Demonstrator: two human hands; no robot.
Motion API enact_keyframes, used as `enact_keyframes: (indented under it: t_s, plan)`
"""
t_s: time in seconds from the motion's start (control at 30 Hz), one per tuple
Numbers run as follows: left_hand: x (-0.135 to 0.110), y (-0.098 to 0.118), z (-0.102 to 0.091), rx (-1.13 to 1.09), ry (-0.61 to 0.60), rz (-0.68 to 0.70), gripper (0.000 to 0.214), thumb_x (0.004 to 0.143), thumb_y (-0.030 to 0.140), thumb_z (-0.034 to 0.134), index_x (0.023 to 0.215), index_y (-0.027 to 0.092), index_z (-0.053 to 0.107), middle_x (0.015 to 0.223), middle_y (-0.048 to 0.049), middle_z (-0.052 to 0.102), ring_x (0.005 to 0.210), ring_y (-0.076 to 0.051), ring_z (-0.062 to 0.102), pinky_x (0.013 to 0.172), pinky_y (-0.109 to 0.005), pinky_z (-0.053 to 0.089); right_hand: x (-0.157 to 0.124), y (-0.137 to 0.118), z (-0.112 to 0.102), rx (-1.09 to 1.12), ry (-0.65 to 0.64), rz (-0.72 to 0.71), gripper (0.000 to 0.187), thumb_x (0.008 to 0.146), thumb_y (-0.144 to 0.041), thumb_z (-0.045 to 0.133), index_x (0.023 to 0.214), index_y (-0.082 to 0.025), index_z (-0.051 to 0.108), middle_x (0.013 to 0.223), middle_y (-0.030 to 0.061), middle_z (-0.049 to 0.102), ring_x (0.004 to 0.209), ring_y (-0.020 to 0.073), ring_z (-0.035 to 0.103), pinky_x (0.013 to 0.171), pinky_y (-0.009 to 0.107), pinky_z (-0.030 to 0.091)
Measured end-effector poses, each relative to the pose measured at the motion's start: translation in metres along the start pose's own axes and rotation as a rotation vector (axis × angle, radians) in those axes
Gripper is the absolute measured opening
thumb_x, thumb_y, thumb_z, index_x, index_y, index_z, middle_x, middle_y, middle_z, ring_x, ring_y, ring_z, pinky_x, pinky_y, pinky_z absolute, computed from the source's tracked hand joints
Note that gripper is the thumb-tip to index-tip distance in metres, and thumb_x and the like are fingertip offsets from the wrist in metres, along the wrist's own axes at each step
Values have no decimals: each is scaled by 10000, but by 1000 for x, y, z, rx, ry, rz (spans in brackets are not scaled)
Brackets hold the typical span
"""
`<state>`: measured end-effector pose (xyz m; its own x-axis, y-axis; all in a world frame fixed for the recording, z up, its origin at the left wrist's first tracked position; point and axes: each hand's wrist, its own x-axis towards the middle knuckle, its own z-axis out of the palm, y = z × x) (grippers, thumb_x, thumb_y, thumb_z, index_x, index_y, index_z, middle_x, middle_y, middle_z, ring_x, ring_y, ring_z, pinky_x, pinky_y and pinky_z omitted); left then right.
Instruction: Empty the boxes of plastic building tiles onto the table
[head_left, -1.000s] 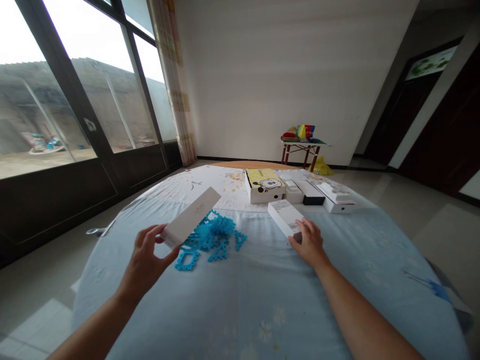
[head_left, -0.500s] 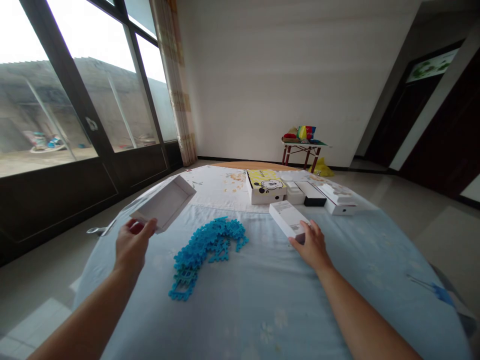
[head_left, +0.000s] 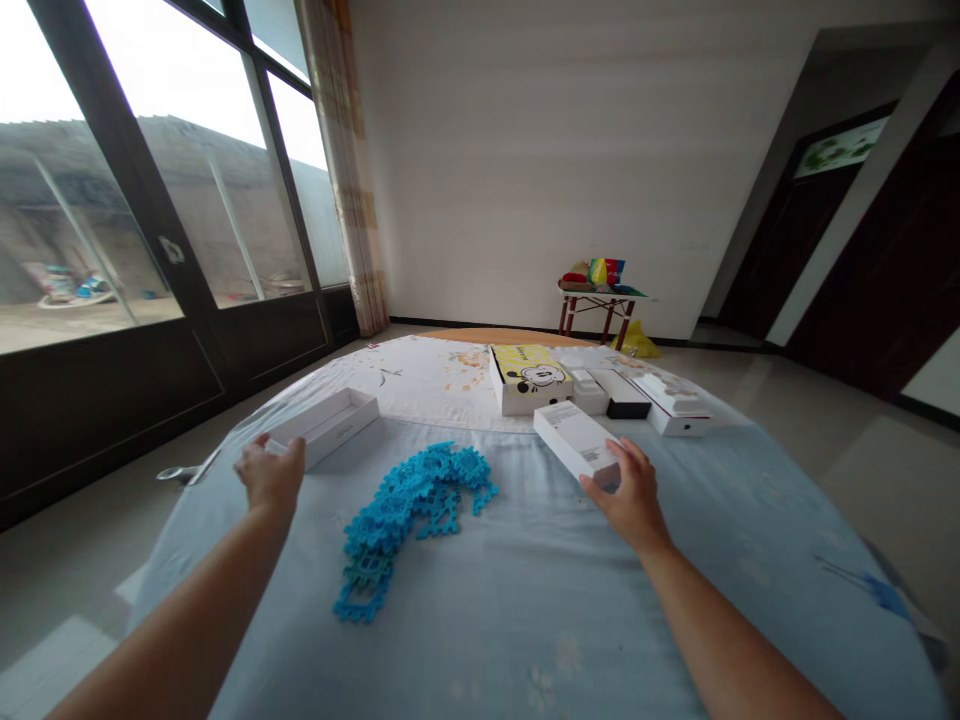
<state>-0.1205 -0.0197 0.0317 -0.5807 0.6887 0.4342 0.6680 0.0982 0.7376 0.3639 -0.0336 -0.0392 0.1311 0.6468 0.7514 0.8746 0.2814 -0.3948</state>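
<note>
My left hand [head_left: 271,477] grips the near end of an open, empty white box [head_left: 330,424] that lies flat on the pale blue tablecloth [head_left: 525,600], opening upward. A heap of bright blue plastic lattice pieces [head_left: 405,510] lies spilled on the cloth between my arms. My right hand [head_left: 630,490] rests on the near end of a closed white box [head_left: 576,440] with a printed label, fingers curled over its edge.
Farther back stand a yellow cartoon box [head_left: 529,376], a small white box [head_left: 589,390], a black box [head_left: 626,395] and a white box [head_left: 675,405]. A small red-legged table [head_left: 596,300] with bags stands by the wall. Glass doors run along the left.
My left hand carried the white box off the blue pieces, turned it opening-up and set it down at the left. The blue pieces now lie in a spilled heap. My right hand stayed on its box.
</note>
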Motion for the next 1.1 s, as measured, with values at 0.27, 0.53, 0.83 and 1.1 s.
enact_keyframes:
  t_s: [0.27,0.53,0.83,1.1]
  plan:
    - [-54,79,31,-323,-614,474,926,631,387,688,1413,266,208,1443,-121,279,1310,-278,297,967,-413,409,5,-54,-28,369,-268,-151,604,737,-343,582,1287,-223,364,1359,123,348,1278,284,333,1058,478,314]
    - [-73,101,41,-617,-1201,213,1148,562,365,779,1449,282,54,1490,-173,182,1351,-325,210,1003,-486,345,-2,-83,-40,639,-546,-46,646,727,-246,546,1334,-243,325,1423,100,280,1341,247,249,1088,440,264]
    - [-60,103,0,-567,-918,151,928,552,370,755,1364,209,336,1317,-135,471,1133,-311,505,905,-427,454,-8,-72,-25,718,-595,29,769,755,-404,593,1403,-277,198,1454,114,246,1307,275,319,989,450,404]
    - [36,24,-33,41,106,66,1020,531,538,716,1354,135,268,1348,-181,350,1254,-364,333,997,-480,326,-13,-43,3,623,-455,166,540,808,-408,528,1302,-271,358,1362,108,368,1233,257,413,897,415,480]
